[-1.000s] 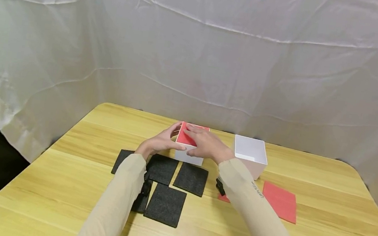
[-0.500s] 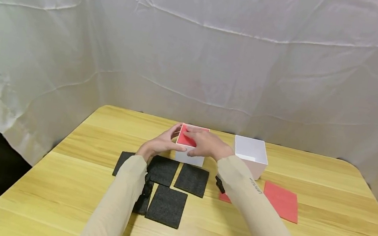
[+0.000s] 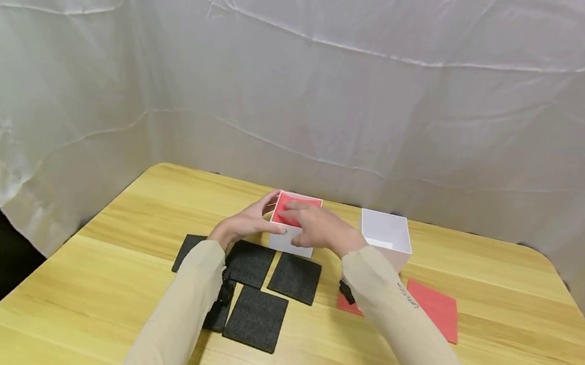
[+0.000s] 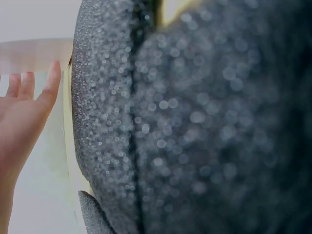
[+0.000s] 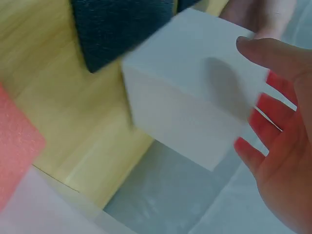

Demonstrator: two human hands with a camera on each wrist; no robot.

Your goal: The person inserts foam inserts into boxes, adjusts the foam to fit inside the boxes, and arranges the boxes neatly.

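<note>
A white box stands mid-table with a red foam square lying in its open top. My right hand reaches over the box, its straight fingers pressing down on the red square. In the right wrist view the spread fingers hang beside the box wall. My left hand rests against the box's left side, thumb along the front rim. The left wrist view shows that hand's fingers straight against a pale surface.
A second white box stands empty to the right. Several black foam squares lie in front of the boxes, one filling the left wrist view. A red foam sheet lies at the right. White cloth hangs behind the wooden table.
The red square has gone from tilted with a raised corner to lying flatter and lower in the box's top. My right hand has lowered slightly with it.
</note>
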